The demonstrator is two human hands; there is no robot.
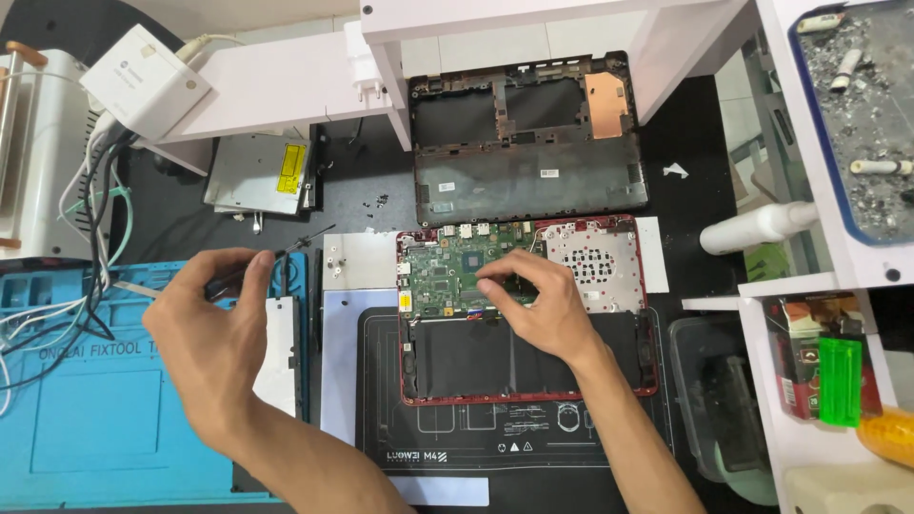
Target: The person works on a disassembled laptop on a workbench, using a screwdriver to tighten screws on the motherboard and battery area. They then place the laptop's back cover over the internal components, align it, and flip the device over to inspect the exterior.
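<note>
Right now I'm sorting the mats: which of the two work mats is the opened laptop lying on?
The black mat with white line markings, under the red-rimmed laptop; the blue mat lies left, beneath the left hand.

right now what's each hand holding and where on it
Left hand pinches a thin dark tool near its handle end. Right hand holds nothing; its fingertips rest on the green motherboard.

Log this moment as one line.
left hand: holds screwdriver | right hand: fingertips on motherboard | opened red laptop on black mat
</note>
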